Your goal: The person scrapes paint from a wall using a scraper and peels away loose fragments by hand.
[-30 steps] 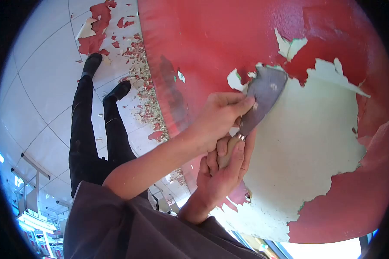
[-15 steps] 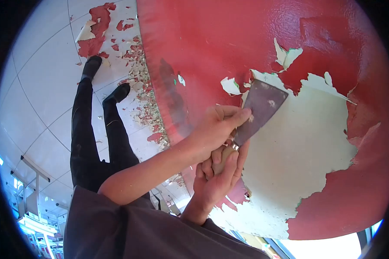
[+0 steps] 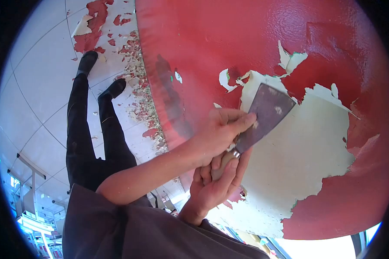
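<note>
A scraper (image 3: pixel 268 114) with a wide dark blade and pale handle lies over a bare cream patch (image 3: pixel 294 155) in the red surface (image 3: pixel 212 39). My left hand (image 3: pixel 227 127) pinches the blade's left side between thumb and fingers. Below it, my right hand (image 3: pixel 222 177) is wrapped round the handle, palm partly up. The blade's broad edge points up and right, near the patch's ragged top border. Curled peeled flaps (image 3: pixel 291 60) stand above that border, and another flap (image 3: pixel 227 81) is up and left of the blade.
Red and cream flakes (image 3: pixel 136 82) are strewn over the tiled floor (image 3: pixel 34 82) along the red surface's left edge. A larger peeled piece (image 3: pixel 95 26) lies near my shoes (image 3: pixel 87 62). Metal-framed furniture (image 3: pixel 32 172) stands at the lower left.
Both hands and the scraper have moved down, then slightly right. More of the cream layer shows above the blade. The grip on blade and handle looks the same.
</note>
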